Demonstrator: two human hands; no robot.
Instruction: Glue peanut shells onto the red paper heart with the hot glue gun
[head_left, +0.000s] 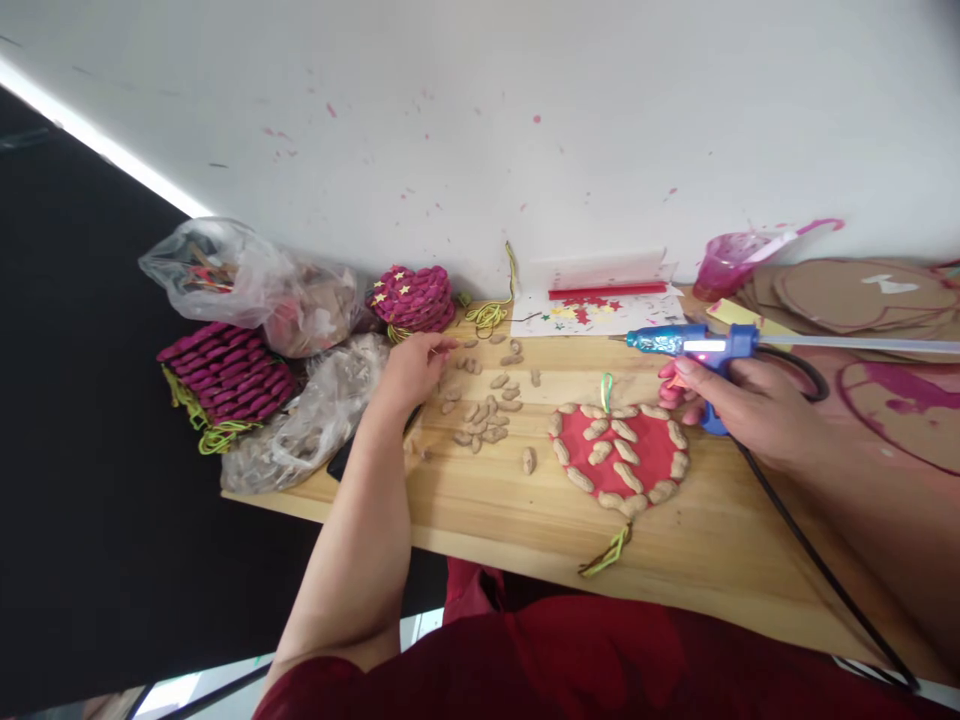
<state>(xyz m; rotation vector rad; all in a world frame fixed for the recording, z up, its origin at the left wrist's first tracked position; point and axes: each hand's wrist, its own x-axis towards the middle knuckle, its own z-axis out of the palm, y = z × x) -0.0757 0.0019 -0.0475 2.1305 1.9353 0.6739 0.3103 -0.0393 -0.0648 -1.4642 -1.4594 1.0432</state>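
Observation:
My right hand [772,410] is wrapped round a blue hot glue gun [694,342], its nozzle pointing left and a clear glue stick [855,343] out of its back. Below the nozzle lies a red heart-shaped piece [652,450], edged with peanuts, with more peanuts down its middle. It has a green loop [607,392] at the top and a yellow-green and brown tassel [606,553] at the bottom. My left hand [416,370] reaches over the table with fingers extended, beside loose peanuts [486,425]. No object shows in it.
Plastic bags [307,410] and magenta woven pieces [229,375] crowd the left. Star cutouts lie on white paper [645,318] by the wall. A pink cup [724,265] and cardboard shapes [832,295] sit at the right. The gun's black cord [817,575] crosses the front edge.

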